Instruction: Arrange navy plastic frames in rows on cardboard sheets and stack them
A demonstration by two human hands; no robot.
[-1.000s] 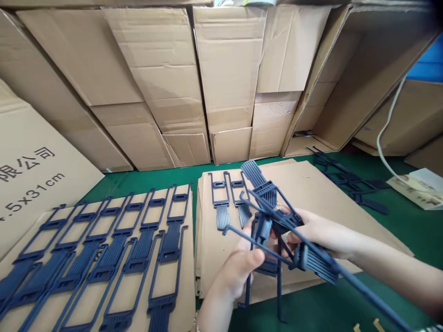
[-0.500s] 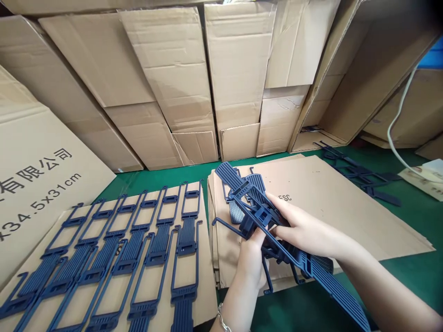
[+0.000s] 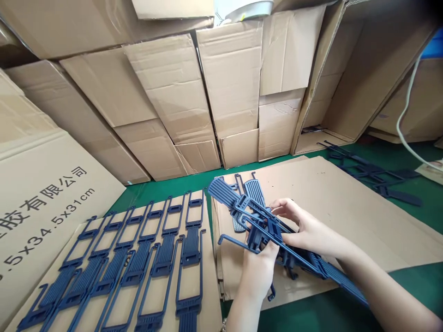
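Observation:
A tangled bundle of dark blue plastic frames point(image 3: 254, 230) is held above a flat cardboard stack point(image 3: 332, 216). My left hand point(image 3: 259, 269) grips the bundle from below, with its thumb over the middle. On the right side, my right hand point(image 3: 304, 230) has its thumb against the bundle and its fingers curled over the upper edge. Ribbed paddle ends stick out at the upper left and lower right. To the left, similar blue frames point(image 3: 192, 258) lie in overlapping rows on a cardboard sheet point(image 3: 211, 286).
More blue parts point(image 3: 374, 173) lie on the green table point(image 3: 297, 309) at the right. Cardboard boxes point(image 3: 231, 87) line the back, and an open box point(image 3: 346, 78) leans at the back right. A printed carton point(image 3: 55, 184) stands left. A white cable point(image 3: 404, 110) hangs at the right.
The view has shifted, showing more above the boxes. The bundle has turned slightly in my hands. My right fingers have lifted and curled, and my left hand sits a little further right.

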